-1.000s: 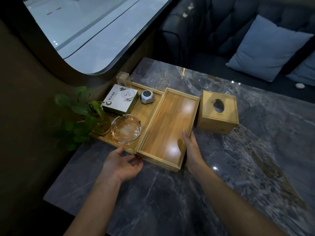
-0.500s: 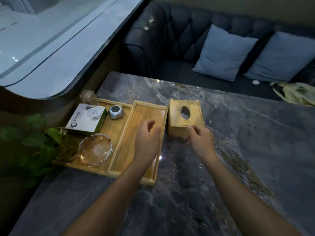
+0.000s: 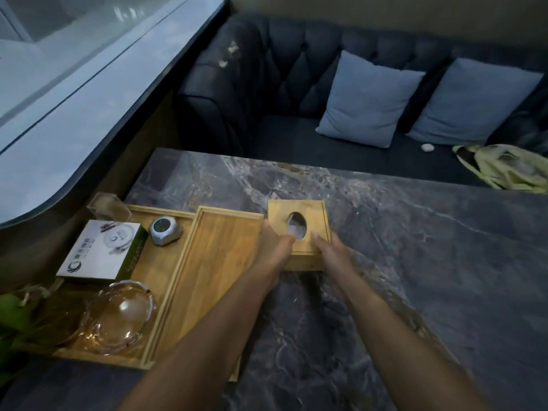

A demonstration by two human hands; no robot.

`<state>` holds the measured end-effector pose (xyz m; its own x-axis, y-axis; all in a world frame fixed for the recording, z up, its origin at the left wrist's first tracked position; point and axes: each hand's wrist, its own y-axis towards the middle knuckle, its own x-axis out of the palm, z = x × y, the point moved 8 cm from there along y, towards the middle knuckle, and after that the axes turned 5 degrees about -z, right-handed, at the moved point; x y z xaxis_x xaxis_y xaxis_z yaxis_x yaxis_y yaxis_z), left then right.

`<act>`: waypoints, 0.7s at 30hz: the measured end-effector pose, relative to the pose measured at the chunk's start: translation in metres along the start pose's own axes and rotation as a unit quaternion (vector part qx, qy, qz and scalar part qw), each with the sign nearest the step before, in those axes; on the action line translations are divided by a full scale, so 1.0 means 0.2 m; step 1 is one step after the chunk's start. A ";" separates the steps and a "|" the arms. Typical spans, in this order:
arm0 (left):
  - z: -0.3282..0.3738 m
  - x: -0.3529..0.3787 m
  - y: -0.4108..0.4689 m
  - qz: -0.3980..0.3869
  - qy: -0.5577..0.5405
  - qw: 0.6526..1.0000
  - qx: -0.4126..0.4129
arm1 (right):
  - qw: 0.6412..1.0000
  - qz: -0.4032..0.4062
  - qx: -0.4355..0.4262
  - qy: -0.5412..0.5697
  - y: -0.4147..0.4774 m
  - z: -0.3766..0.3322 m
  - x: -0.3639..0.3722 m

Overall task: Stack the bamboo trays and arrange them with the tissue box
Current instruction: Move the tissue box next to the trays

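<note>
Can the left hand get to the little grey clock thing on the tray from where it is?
Probably yes. The left hand is on the tissue box, and the grey clock sits in the open on the far tray. Only the empty tray lies between, low and flat.

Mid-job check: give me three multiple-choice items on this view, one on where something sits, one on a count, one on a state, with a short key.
1. Where does the tissue box stand?
A. On the marble table, right of the empty tray
B. Inside the empty tray
C. On the sofa

2. How many blue cushions lean on the sofa?
A. One
B. Two
C. Four

3. What are the hands doing?
A. Both rest on the ashtray
B. Left hand and right hand each take a side of the tissue box
C. Both hang clear of everything

Key: 1 A, the box's base meets the marble beside the tray. 2 B, two cushions show. 3 B, fingers lie over the box's near top edge on both sides.
</note>
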<state>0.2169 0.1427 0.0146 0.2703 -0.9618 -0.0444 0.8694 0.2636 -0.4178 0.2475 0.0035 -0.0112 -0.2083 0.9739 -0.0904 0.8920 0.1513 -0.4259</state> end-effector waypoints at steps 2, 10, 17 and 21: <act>0.01 0.01 -0.03 -0.013 -0.022 1.000 0.008 | 1.000 0.005 -0.007 0.014 -0.02 -0.01 0.00; 0.34 -0.09 -0.32 -0.017 -0.047 0.991 0.125 | 0.990 -0.013 -0.139 0.020 -0.24 -0.35 0.02; 0.49 -0.42 -0.71 0.078 0.000 0.968 0.238 | 0.972 -0.066 -0.224 0.018 -0.59 -0.61 0.24; 0.39 -0.65 -0.99 0.147 0.025 0.954 0.260 | 0.963 -0.144 -0.228 0.014 -0.80 -0.59 0.45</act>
<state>0.0412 0.2208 0.1740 0.5258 -0.8393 -0.1384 0.8500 0.5119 0.1246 0.1323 0.0876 0.1544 -0.4682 0.8836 0.0001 0.8836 0.4682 0.0098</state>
